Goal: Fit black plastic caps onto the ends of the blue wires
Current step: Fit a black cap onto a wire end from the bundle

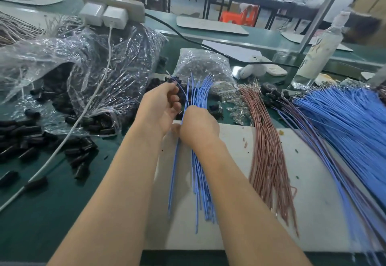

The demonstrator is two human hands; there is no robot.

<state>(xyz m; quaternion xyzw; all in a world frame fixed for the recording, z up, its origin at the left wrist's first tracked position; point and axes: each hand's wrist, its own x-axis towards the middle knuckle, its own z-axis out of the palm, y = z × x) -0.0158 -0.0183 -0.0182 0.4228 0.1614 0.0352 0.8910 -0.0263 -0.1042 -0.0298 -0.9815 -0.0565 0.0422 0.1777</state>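
My right hand [198, 126] grips a bundle of blue wires [200, 182] near its middle; the wire tips fan upward above the fist. My left hand [161, 106] sits just left of it, fingers curled, pinching one blue wire's end together with a black cap [174, 80] at its fingertips. Loose black caps [27, 138] lie scattered on the green table at the left, and more fill the torn clear bag [83, 60].
A grey board [271, 203] lies under my forearms. Brown wires [269, 150] and a large fan of blue wires [344, 123] lie to the right. A bag of clear parts [204, 65], a spray bottle [317, 52], a white cable [83, 115] and a power strip [112, 12] stand behind.
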